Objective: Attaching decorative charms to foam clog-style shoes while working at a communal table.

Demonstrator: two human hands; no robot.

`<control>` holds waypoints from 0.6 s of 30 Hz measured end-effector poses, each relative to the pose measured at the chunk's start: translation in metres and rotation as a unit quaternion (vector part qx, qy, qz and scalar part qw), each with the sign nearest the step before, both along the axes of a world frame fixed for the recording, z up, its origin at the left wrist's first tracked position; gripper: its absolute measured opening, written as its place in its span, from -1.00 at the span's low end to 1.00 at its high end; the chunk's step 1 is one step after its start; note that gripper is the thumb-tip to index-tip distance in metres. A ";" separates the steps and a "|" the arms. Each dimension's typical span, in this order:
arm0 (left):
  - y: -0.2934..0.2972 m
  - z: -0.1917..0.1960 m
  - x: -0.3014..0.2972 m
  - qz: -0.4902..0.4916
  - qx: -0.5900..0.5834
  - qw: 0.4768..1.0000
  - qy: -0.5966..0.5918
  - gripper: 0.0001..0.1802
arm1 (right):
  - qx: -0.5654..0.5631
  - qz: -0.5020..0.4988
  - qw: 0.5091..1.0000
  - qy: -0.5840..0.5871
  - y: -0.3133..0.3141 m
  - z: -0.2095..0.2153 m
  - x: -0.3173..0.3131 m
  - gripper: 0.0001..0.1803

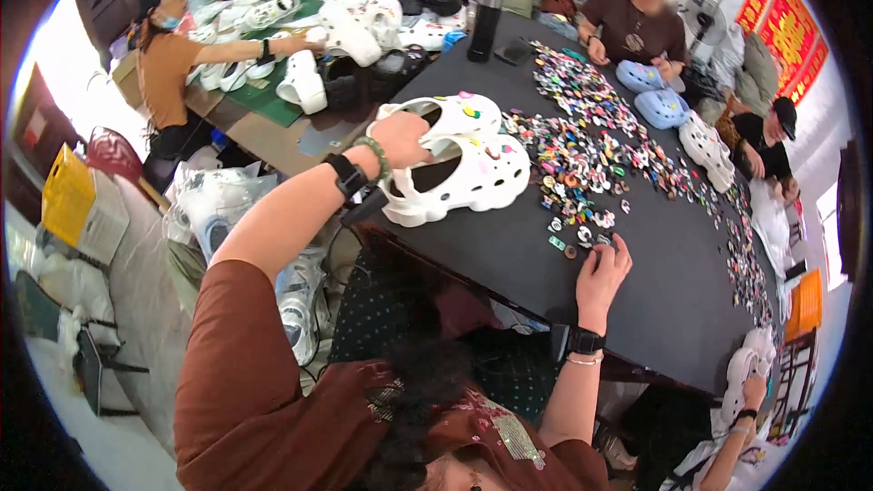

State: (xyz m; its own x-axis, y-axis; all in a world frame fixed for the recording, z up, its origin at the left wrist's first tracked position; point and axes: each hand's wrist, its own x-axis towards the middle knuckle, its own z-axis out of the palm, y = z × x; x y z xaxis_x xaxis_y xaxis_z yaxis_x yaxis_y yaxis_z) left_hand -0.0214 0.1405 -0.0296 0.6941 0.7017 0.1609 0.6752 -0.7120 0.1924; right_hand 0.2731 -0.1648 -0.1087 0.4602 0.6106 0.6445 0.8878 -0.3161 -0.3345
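Note:
My left hand (402, 139) grips the heel end of a white clog (486, 179) lying on the black table (509, 255). A second white clog (455, 118) with coloured charms lies just behind it. My right hand (602, 271) rests on the table, fingertips pinching at small charms at the near end of a long scatter of colourful shoe charms (582, 155). Both wrists wear black bands.
Other people sit around: one in brown with light blue clogs (659, 107) across the table, one in orange at a left table piled with white clogs (359, 23). A dark bottle (484, 25) stands at the far end. A yellow crate (68, 195) is at left.

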 end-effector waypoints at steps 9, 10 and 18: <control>-0.018 0.003 -0.043 0.053 -0.024 0.994 -0.097 -0.62 | -0.002 0.048 0.999 -0.004 0.000 0.001 -0.028 -0.83; -0.019 0.008 -0.051 0.052 -0.024 0.990 -0.130 -0.60 | -0.001 0.065 0.998 -0.004 0.002 0.003 -0.037 -0.82; 0.018 0.031 -0.106 0.152 -0.012 0.969 -0.197 -0.57 | -0.036 0.132 0.990 -0.022 0.030 0.008 -0.090 -0.85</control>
